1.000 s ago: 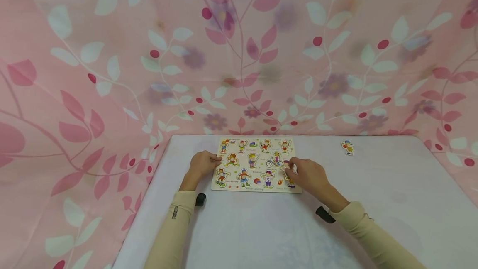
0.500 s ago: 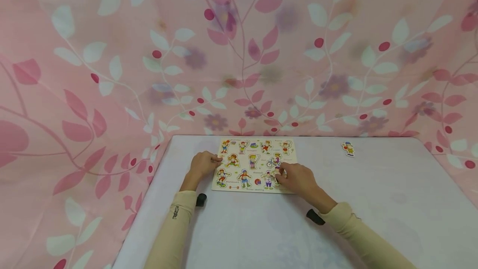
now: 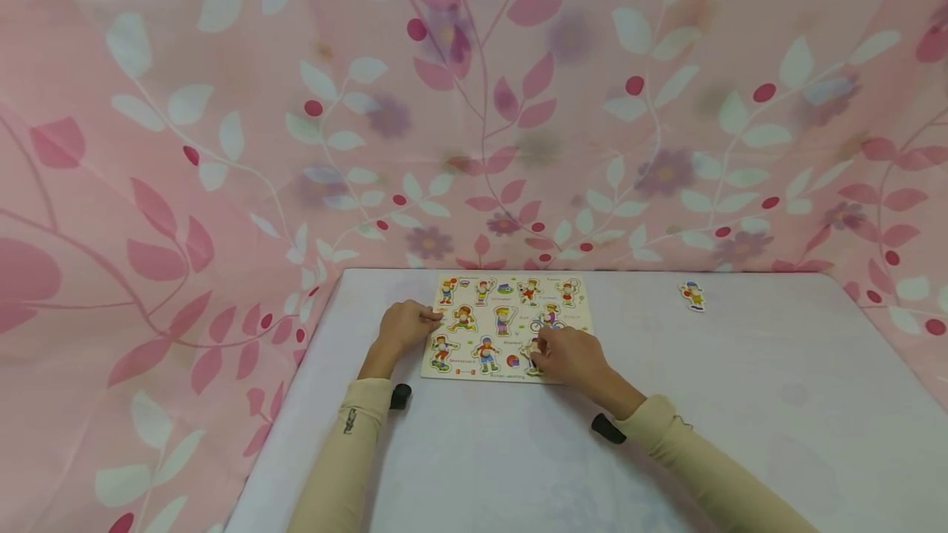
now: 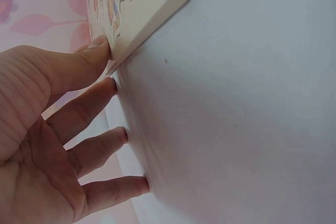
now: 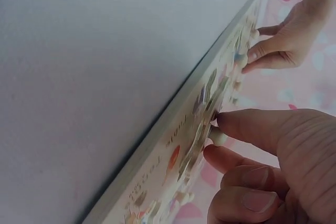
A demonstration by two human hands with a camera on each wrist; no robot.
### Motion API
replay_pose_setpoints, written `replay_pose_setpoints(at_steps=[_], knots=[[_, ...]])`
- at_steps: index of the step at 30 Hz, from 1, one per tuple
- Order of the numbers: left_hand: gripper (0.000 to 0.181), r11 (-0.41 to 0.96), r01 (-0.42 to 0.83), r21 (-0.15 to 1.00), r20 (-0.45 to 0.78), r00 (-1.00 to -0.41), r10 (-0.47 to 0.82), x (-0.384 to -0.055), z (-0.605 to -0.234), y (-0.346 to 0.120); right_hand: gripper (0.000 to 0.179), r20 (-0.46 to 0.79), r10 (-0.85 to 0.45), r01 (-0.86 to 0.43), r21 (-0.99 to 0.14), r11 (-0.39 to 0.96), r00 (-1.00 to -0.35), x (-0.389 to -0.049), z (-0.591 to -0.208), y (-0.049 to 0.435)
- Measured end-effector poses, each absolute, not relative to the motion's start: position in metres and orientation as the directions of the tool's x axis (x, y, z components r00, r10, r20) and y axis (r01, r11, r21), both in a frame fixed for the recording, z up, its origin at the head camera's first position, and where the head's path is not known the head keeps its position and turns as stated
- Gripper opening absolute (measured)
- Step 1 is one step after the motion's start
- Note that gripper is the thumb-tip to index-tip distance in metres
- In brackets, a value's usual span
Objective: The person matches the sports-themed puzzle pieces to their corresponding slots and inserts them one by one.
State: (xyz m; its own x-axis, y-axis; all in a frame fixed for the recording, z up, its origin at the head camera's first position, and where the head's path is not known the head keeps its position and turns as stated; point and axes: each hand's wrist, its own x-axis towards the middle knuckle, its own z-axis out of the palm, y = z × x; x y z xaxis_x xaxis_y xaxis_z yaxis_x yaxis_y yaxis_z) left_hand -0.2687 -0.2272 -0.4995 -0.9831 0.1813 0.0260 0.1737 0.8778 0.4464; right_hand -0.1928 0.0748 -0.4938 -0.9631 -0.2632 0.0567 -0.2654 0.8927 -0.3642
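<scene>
A cream puzzle board (image 3: pixel 481 327) with several cartoon sports figures lies toward the back of the table. My left hand (image 3: pixel 406 326) pinches its left edge; the left wrist view shows the thumb on the face and the other fingertips down on the cloth. My right hand (image 3: pixel 572 359) is over the board's lower right, where thumb and forefinger pinch the pale knob (image 5: pixel 216 136) of a puzzle piece (image 3: pixel 532 347) with a purple-capped figure. Most of that piece is hidden behind the fingers. Another puzzle piece (image 3: pixel 692 296), a figure in a blue cap, lies apart at the right.
White cloth covers the table (image 3: pixel 474 451). A pink curtain (image 3: pixel 474 146) with leaves and flowers stands behind and beside it. Black wrist straps (image 3: pixel 609 428) show at both sleeves.
My right hand has moved left over the board with the purple-capped puzzle piece, from near the right edge to the baseball figure's place. The left hand keeps its hold on the board's edge.
</scene>
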Motion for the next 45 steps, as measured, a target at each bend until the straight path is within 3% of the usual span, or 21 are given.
replay_pose_setpoints(at_steps=[25,35,45], knots=[[0.014,0.874,0.186,0.45,0.037,-0.981,0.19,-0.27,-0.5,-0.225,0.017,0.052,-0.244,-0.246,-0.364,0.898,-0.968,-0.192,-0.491,0.075],[0.014,0.875,0.157,0.458,0.013,-0.985,0.17,-0.269,-0.499,-0.226,0.017,0.1,-0.238,-0.258,-0.372,0.892,-0.966,-0.183,-0.474,0.094],[0.014,0.872,0.158,0.463,0.017,-0.985,0.17,-0.269,-0.501,-0.226,0.022,0.074,-0.164,-0.18,-0.386,0.905,-0.984,-0.188,-0.465,0.127]])
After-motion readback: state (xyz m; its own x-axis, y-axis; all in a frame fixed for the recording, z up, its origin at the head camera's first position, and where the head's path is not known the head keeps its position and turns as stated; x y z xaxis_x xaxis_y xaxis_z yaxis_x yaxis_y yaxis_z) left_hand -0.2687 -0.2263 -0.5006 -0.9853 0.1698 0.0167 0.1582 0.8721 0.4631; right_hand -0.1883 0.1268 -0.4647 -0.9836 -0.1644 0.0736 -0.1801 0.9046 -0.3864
